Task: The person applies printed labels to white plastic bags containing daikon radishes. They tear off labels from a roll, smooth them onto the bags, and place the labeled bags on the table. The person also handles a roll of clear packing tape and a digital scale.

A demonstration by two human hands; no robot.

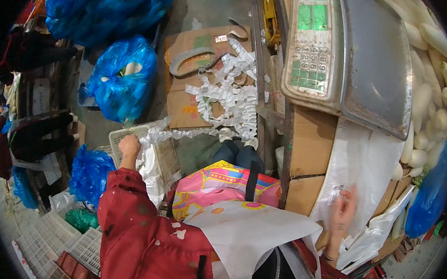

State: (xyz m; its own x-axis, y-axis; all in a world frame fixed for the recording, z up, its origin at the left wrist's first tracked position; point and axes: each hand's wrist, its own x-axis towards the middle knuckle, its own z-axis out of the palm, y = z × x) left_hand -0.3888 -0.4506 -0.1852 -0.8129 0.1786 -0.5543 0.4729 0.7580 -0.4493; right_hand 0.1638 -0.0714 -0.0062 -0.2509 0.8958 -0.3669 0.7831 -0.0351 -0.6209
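My left hand [129,146] is curled at the corner of a cream plastic crate [169,149]; whether it grips the rim or something else is hidden. White plastic lies inside the crate, and a crumpled white strip [164,135] runs from beside the hand to a heap on flattened cardboard [175,114]. On the right, my right hand [343,212], slightly blurred, is over a stack of clear-white plastic bags [347,161], fingers partly bent and nothing visible in them. The bags lie partly under a digital scale with a metal pan [377,65]. White radishes [423,100] are piled beyond it.
Full blue plastic bags [107,8] stand at upper left, with another blue bag [127,81] of white radishes below. Cardboard boxes [312,142] support the bag stack. Stacked plastic baskets [48,236] are at lower left. Parts of other people in dark clothing [38,136] show at far left.
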